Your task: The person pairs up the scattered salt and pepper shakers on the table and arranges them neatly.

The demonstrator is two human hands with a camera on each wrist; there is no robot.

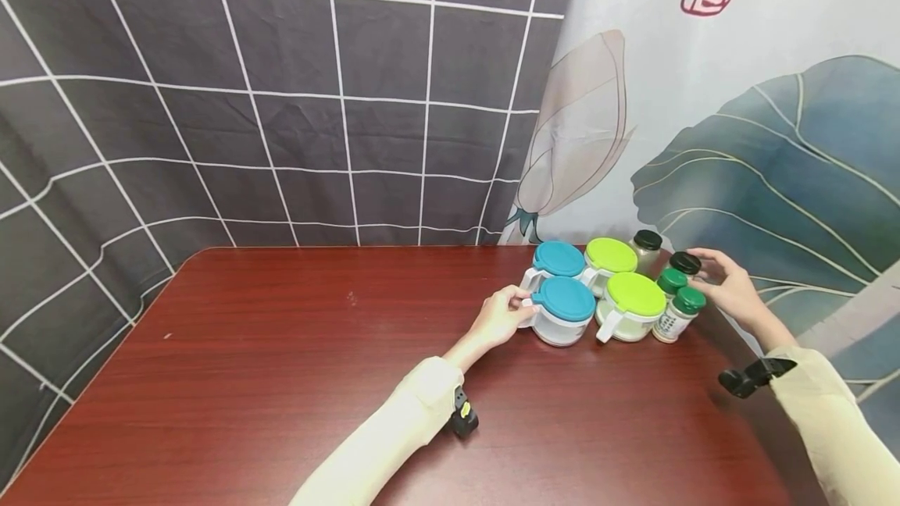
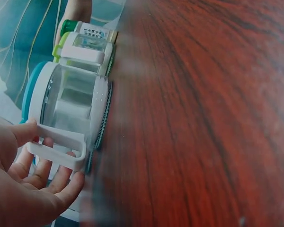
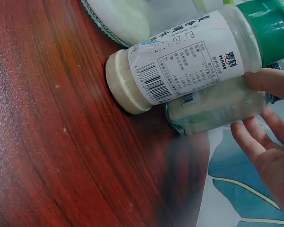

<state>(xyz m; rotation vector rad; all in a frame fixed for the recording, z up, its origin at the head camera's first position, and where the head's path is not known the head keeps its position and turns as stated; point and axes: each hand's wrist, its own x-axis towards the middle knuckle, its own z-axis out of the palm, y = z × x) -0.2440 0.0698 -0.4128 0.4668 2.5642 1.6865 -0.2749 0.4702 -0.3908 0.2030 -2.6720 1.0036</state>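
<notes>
Two white-rimmed clear seasoning jars with blue lids stand one behind the other; the front blue-lidded jar (image 1: pixel 565 309) has its white handle (image 2: pixel 61 144) facing left. My left hand (image 1: pixel 501 317) holds that handle, thumb near the lid and fingers bent behind it. Beside these jars stand two jars with lime-green lids, the front lime-lidded jar (image 1: pixel 633 307) and the rear lime-lidded jar (image 1: pixel 610 258). My right hand (image 1: pixel 734 293) is at the right end of the group. Its thumb touches a labelled green-capped shaker bottle (image 3: pixel 189 56), and its fingers lie along a glass bottle (image 3: pixel 217 106) behind it.
A black-lidded bottle (image 1: pixel 647 248) stands at the back, with another black lid (image 1: pixel 685 263) by my right fingers. A second green cap (image 1: pixel 672 281) shows between them. The reddish wooden table (image 1: pixel 281 365) meets a grey gridded cloth (image 1: pixel 281 139) and a leaf-patterned curtain (image 1: pixel 759 147).
</notes>
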